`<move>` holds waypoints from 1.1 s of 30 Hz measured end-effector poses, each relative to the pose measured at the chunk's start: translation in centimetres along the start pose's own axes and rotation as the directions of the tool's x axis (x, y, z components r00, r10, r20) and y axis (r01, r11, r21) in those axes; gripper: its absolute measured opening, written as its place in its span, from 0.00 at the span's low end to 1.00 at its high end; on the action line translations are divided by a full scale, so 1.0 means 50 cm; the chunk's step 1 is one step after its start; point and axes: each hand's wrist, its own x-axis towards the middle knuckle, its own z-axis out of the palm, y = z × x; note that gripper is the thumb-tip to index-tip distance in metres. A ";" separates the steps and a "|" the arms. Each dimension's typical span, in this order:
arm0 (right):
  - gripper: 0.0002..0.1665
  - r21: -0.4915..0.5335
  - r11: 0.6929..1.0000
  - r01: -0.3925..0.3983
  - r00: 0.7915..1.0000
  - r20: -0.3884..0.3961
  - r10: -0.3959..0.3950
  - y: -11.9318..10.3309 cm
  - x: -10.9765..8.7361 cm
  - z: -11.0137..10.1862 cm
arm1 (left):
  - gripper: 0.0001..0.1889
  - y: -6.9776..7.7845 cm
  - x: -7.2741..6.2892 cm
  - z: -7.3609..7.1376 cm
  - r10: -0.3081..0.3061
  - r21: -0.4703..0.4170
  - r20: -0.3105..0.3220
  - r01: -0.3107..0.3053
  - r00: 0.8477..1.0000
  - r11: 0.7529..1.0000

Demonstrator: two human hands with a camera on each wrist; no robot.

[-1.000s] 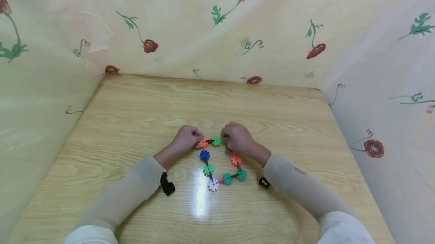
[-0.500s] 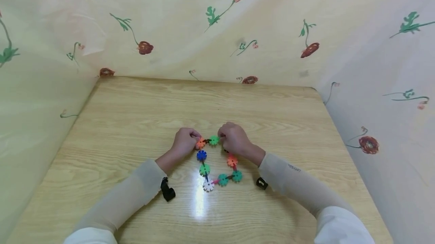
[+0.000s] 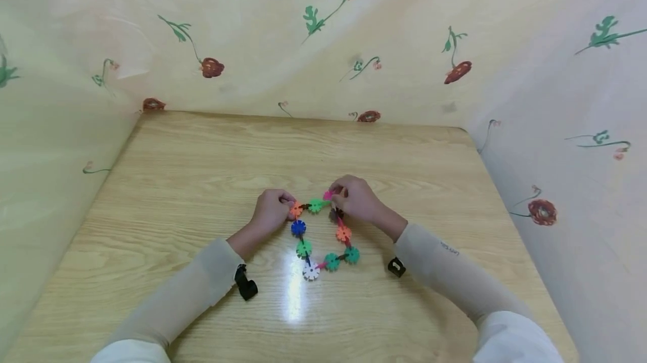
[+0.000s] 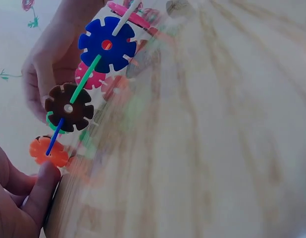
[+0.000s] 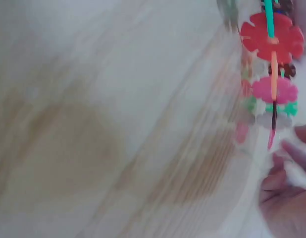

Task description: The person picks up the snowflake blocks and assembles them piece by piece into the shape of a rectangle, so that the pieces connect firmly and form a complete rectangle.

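Notched snowflake discs, slotted together, form a ring on the table in the head view. My left hand [image 3: 272,208] pinches the orange disc [image 3: 295,209] at its far left corner; thumb and finger meet its edge in the left wrist view. At the far right corner my right hand [image 3: 356,200] holds a pink disc [image 3: 328,195] between thumb and fingers, beside a green disc [image 3: 315,205]. A dark brown disc [image 3: 336,215] lies partly under that hand. Down the left side come a blue disc [image 3: 299,228] and a green one, then a white disc [image 3: 311,271].
The wood-grain table [image 3: 242,149] extends around the ring. Flower-printed sheeting [image 3: 283,31] stands behind it and along both sides. Black wrist straps [image 3: 246,283] hang from both sleeves close to the tabletop.
My right hand has shifted slightly away from the ring and its fingers have opened up a little, so the pink disc and the dark brown disc show. My left hand keeps its pinch.
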 end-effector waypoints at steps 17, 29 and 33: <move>0.14 0.437 0.820 -0.371 0.926 0.101 0.365 0.033 0.022 -0.007 | 0.06 0.011 -0.008 -0.002 -0.010 -0.029 0.002 0.010 1.000 1.000; 0.13 0.486 0.803 -0.343 0.935 0.100 0.339 0.043 0.006 -0.011 | 0.06 0.014 -0.004 0.000 -0.011 -0.001 -0.017 0.011 1.000 1.000; 0.13 0.483 0.807 -0.340 0.937 0.104 0.333 0.043 0.006 -0.007 | 0.06 0.010 -0.002 0.002 -0.018 -0.004 -0.017 0.018 1.000 1.000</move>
